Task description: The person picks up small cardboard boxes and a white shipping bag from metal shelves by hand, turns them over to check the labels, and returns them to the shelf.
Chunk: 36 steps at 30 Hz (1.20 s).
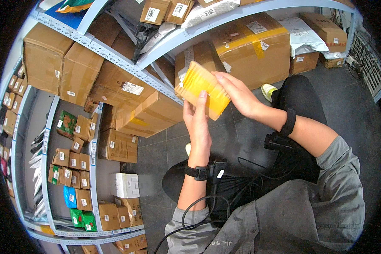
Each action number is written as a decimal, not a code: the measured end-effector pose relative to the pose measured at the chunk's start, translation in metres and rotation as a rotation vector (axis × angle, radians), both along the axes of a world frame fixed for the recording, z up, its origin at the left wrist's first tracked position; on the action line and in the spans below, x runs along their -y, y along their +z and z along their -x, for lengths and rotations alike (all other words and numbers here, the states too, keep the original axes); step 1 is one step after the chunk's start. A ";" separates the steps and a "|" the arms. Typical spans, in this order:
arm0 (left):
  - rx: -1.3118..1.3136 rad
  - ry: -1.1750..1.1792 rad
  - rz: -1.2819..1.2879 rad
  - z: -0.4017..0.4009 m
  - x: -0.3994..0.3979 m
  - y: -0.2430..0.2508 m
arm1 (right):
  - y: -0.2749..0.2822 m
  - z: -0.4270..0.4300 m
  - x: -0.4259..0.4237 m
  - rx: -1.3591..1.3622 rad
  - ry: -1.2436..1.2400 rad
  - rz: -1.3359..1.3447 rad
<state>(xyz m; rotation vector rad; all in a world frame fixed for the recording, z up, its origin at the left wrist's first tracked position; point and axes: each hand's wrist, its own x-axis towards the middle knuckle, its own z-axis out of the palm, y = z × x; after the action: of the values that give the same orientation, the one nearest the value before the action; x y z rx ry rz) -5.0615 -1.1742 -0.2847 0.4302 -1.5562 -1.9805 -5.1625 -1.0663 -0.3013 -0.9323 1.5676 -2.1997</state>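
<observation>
A small cardboard box (pixel 204 90) wrapped in yellow tape is held up in front of me, tilted. My left hand (pixel 197 119) grips its lower left side, the thumb lying over the taped face. Against the upper right side of the box rest the fingers of my right hand (pixel 238 92). Behind the held box stands a larger taped carton (pixel 195 54) under the shelf. Both wrists wear black straps with small devices, and cables run over my lap.
Metal shelving (pixel 114 60) with labelled parcels curves across the top and left. Large cartons (pixel 250 47) stand on the dark tiled floor (pixel 158 149) beneath it. At the lower left is a white box (pixel 127 185). A pale grid panel (pixel 366 58) leans at the far right.
</observation>
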 end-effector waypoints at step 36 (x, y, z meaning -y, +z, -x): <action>0.035 0.090 0.065 -0.006 0.014 -0.007 | 0.049 0.096 -0.013 -0.192 -0.156 -0.200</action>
<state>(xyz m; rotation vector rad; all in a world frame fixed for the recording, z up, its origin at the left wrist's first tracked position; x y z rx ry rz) -5.0559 -1.1880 -0.2919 0.5021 -1.5893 -1.8589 -5.2590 -1.0535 -0.2524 -1.0152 1.9685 -2.0527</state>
